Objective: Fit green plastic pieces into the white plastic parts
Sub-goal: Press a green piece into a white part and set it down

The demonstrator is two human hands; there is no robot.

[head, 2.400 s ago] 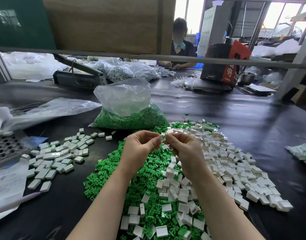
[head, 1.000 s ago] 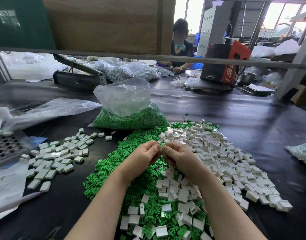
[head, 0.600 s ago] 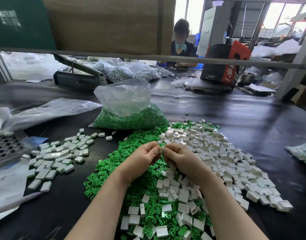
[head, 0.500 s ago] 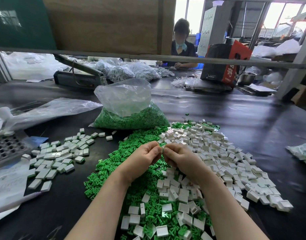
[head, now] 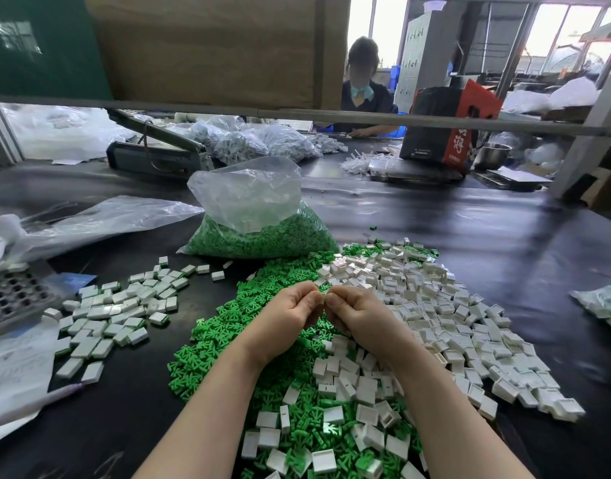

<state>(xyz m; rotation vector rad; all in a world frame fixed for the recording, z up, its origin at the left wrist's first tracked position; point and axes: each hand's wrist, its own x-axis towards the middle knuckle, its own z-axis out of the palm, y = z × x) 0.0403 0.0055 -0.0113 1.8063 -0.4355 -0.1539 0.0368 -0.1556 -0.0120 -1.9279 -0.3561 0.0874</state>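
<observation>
Both hands meet fingertip to fingertip just above the heaps on the black desk [head: 470, 236]. The left hand [head: 290, 312] has its fingers curled, thumb and forefinger pinched on something small at the meeting point; the right hand [head: 357, 314] is curled the same way, pinching from the other side. A sliver of white shows between the fingertips, but it is too small and too covered to tell whether it is a white part alone or one with a green piece in it. Below the wrists lies the loose pile of green plastic pieces [head: 228, 326], and to its right, spreading toward the desk edge, the heap of white plastic parts [head: 452, 312]; the two mix together near the forearms. To the left sits a separate group of white blocks with green showing at their edges [head: 117, 312]. Behind the piles stands an open clear bag of green pieces [head: 259, 233].
</observation>
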